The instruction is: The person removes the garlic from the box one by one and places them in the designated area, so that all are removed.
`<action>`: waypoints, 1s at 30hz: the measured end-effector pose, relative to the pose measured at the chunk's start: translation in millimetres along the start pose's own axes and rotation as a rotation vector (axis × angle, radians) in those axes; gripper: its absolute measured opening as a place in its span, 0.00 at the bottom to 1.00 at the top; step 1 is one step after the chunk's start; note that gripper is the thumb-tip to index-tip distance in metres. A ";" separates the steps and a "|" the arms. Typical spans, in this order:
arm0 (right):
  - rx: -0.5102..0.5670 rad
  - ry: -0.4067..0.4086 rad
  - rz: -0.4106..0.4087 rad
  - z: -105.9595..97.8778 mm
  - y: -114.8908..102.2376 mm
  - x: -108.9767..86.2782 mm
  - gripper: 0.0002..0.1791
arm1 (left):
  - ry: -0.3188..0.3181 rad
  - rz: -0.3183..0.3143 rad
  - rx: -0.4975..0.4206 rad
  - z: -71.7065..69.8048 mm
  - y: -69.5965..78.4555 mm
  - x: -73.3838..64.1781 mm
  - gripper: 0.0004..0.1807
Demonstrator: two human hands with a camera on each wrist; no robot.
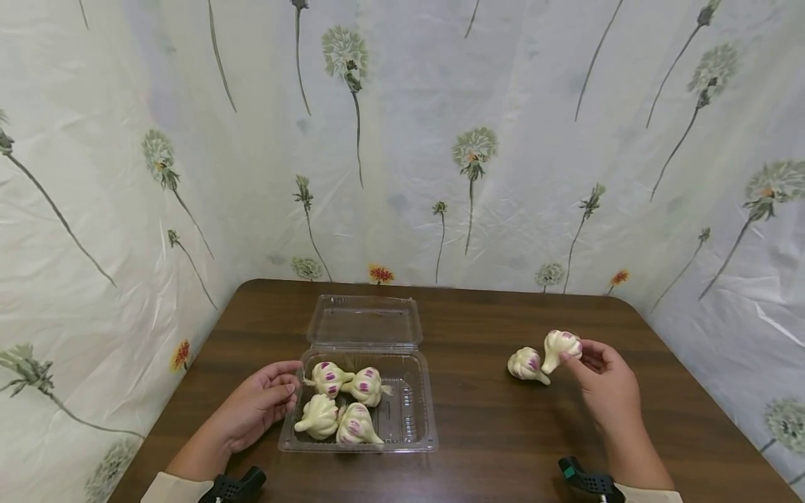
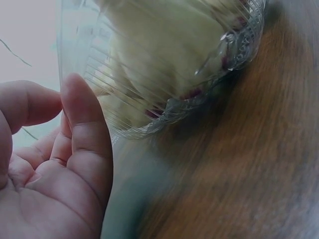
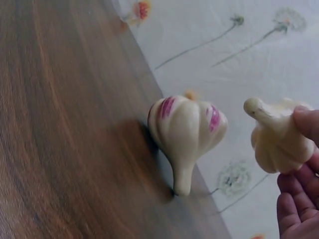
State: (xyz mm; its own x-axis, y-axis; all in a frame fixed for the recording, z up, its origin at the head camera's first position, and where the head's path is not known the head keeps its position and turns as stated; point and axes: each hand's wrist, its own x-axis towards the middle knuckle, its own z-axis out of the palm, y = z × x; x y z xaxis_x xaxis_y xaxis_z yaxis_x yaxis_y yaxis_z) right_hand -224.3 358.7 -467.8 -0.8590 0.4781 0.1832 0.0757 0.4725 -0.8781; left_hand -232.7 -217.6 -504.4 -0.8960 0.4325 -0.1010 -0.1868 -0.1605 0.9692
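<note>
A clear plastic clamshell box (image 1: 417,398) lies on the table with its lid (image 1: 367,323) folded back. Several garlic bulbs, cream with purple streaks, sit in its left part, such as this garlic bulb (image 1: 317,417). My left hand (image 1: 260,403) pinches the box's left rim between thumb and fingers; the left wrist view shows the thumb and a fingertip meeting at the box wall (image 2: 84,45). On the right, my right hand (image 1: 604,381) holds a garlic bulb (image 1: 561,347) by its side, raised above the table. Another garlic bulb (image 3: 182,129) lies on the table just left of it.
The dark wood-grain table (image 1: 478,419) has rounded far corners. A pale curtain (image 1: 402,140) printed with dandelions hangs behind it and along both sides. Bare tabletop lies between the box and the loose bulb.
</note>
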 end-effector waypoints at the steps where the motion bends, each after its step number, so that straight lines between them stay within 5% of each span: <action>1: -0.005 -0.002 0.002 -0.1 1.7 0.4 0.33 | 0.000 0.001 -0.002 0.0 -0.2 -0.2 0.31; 30: -0.052 -0.110 0.083 -2.5 24.5 4.5 0.39 | -0.004 0.004 -0.006 0.4 -0.2 -1.1 0.33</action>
State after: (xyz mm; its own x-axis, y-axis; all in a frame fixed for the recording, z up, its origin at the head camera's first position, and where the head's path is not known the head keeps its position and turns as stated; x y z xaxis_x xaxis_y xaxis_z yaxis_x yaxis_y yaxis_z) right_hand -225.0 374.2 -487.3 -0.8988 0.4343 0.0591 0.1722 0.4739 -0.8636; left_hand -231.5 -217.8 -504.5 -0.8952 0.4351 -0.0962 -0.1857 -0.1680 0.9681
